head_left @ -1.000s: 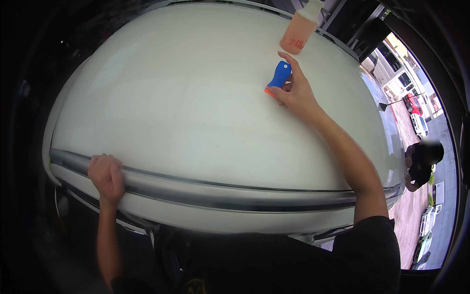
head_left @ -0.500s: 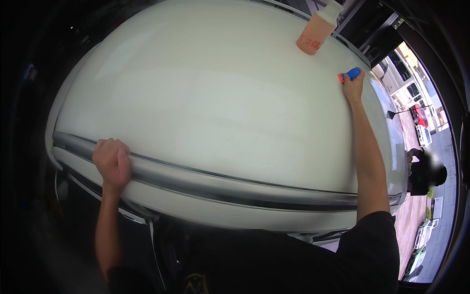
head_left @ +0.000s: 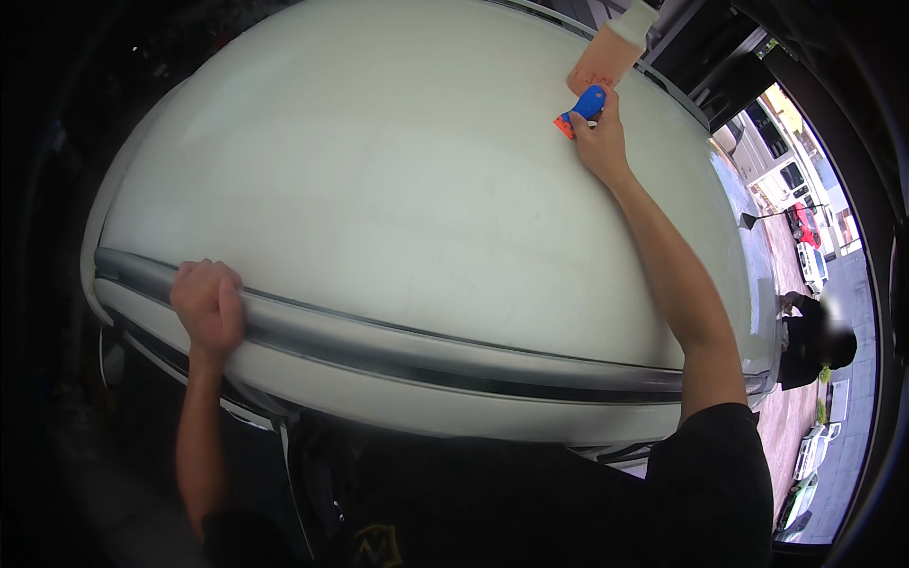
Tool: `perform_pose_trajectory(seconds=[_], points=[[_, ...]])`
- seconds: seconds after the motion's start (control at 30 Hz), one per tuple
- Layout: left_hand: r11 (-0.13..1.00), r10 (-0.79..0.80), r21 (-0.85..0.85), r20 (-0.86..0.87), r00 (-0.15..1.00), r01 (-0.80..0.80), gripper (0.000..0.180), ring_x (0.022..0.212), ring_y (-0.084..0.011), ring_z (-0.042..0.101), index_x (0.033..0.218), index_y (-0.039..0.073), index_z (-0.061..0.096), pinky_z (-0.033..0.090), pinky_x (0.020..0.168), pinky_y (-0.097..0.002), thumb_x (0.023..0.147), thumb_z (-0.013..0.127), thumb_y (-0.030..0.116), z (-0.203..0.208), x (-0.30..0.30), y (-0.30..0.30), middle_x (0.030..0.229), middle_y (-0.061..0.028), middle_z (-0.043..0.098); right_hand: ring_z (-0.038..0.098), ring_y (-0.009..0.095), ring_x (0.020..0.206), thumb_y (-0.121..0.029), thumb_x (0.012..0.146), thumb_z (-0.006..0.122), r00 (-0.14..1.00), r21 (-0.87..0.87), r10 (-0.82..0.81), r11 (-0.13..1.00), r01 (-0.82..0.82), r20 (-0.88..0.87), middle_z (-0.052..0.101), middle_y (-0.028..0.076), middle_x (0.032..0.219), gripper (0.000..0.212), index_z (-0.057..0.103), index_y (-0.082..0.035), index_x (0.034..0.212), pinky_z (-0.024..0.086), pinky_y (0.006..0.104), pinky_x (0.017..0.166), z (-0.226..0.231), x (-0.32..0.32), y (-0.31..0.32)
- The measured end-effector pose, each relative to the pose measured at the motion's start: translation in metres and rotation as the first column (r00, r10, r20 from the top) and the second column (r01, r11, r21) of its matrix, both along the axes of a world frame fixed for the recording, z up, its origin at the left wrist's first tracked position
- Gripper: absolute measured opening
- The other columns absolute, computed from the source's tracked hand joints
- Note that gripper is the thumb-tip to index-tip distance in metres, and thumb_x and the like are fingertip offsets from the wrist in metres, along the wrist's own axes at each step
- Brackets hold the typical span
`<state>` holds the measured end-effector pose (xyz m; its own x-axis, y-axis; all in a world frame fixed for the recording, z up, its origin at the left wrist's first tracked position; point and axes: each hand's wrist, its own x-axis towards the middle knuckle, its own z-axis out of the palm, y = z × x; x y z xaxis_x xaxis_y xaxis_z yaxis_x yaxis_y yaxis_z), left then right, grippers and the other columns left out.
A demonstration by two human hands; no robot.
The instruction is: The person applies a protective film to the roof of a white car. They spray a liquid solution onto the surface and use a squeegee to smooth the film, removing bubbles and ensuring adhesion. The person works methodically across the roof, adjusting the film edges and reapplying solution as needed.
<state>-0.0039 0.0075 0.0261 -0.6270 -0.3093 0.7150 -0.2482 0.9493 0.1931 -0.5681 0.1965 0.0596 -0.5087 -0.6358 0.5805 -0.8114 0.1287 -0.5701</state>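
My left hand (head_left: 208, 303) is closed round the silver roof rail (head_left: 398, 348) along the near side of a car. My right hand (head_left: 600, 142) reaches far over the white car roof (head_left: 379, 189), gripping a scraper (head_left: 589, 102) with a blue handle and an orange head. The scraper's orange end points left and down, close to the roof; whether it touches the paint I cannot tell. Just behind the scraper a translucent bottle (head_left: 611, 52) with orange-tinted contents and red marks stands tilted in view, partly covered by the scraper and my fingers.
A second roof rail (head_left: 544, 13) runs along the far side. Beyond the roof's right end, a person in dark clothes (head_left: 812, 331) stands near the car. Parked vehicles, among them a red car (head_left: 805, 227) and a white van (head_left: 757, 142), are outside.
My right hand has moved left and a little farther away with the scraper, from the roof's right side to in front of the bottle. My left hand keeps its hold on the rail.
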Motion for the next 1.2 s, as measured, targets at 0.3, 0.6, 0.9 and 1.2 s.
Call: perform_pose_trajectory(seconds=[0.3, 0.6, 0.9, 1.2], points=[[1.000, 0.004, 0.005, -0.002, 1.000, -0.004, 0.019, 0.060, -0.0306, 0.049, 0.071, 0.005, 0.054, 0.037, 0.067, -0.0418, 0.089, 0.051, 0.008, -0.001, 0.006, 0.003, 0.066, -0.0098, 0.052, 0.073, 0.029, 0.095, -0.005, 0.100, 0.067, 0.962, 0.002, 0.223, 0.974, -0.227, 0.157, 0.069, 0.019, 0.109, 0.052, 0.040, -0.007, 0.144, 0.058, 0.0406, 0.089, -0.001, 0.095, 0.046], [1.000, -0.004, -0.005, 0.016, 1.000, 0.004, 0.019, 0.060, -0.0309, 0.049, 0.072, 0.004, 0.055, 0.037, 0.067, -0.0419, 0.090, 0.051, 0.008, -0.001, 0.005, 0.003, 0.067, -0.0109, 0.052, 0.075, 0.030, 0.097, -0.006, 0.101, 0.066, 0.983, 0.076, -0.177, 0.982, 0.173, 0.043, 0.071, 0.023, 0.112, 0.052, 0.039, -0.003, 0.146, 0.059, 0.0399, 0.090, 0.001, 0.016, 0.085], [0.999, -0.037, -0.004, -0.016, 0.999, 0.037, 0.020, 0.061, -0.0310, 0.051, 0.073, 0.003, 0.056, 0.038, 0.068, -0.0420, 0.091, 0.050, 0.009, -0.002, 0.003, 0.000, 0.068, -0.0109, 0.054, 0.073, 0.027, 0.110, 0.004, 0.103, 0.059, 0.987, 0.122, 0.029, 0.991, -0.049, 0.157, 0.071, 0.019, 0.110, 0.057, 0.033, -0.005, 0.153, 0.055, 0.0380, 0.102, 0.020, 0.072, 0.099], [1.000, -0.017, 0.019, 0.035, 0.999, 0.016, 0.020, 0.062, -0.0312, 0.051, 0.074, 0.003, 0.055, 0.038, 0.069, -0.0422, 0.093, 0.050, 0.008, -0.008, 0.010, 0.001, 0.070, -0.0115, 0.054, 0.071, 0.023, 0.113, 0.003, 0.099, 0.066, 0.792, 0.231, 0.573, 0.758, -0.610, 0.212, 0.070, 0.016, 0.113, 0.067, 0.034, -0.007, 0.157, 0.052, 0.0381, 0.105, 0.003, 0.170, 0.145]])
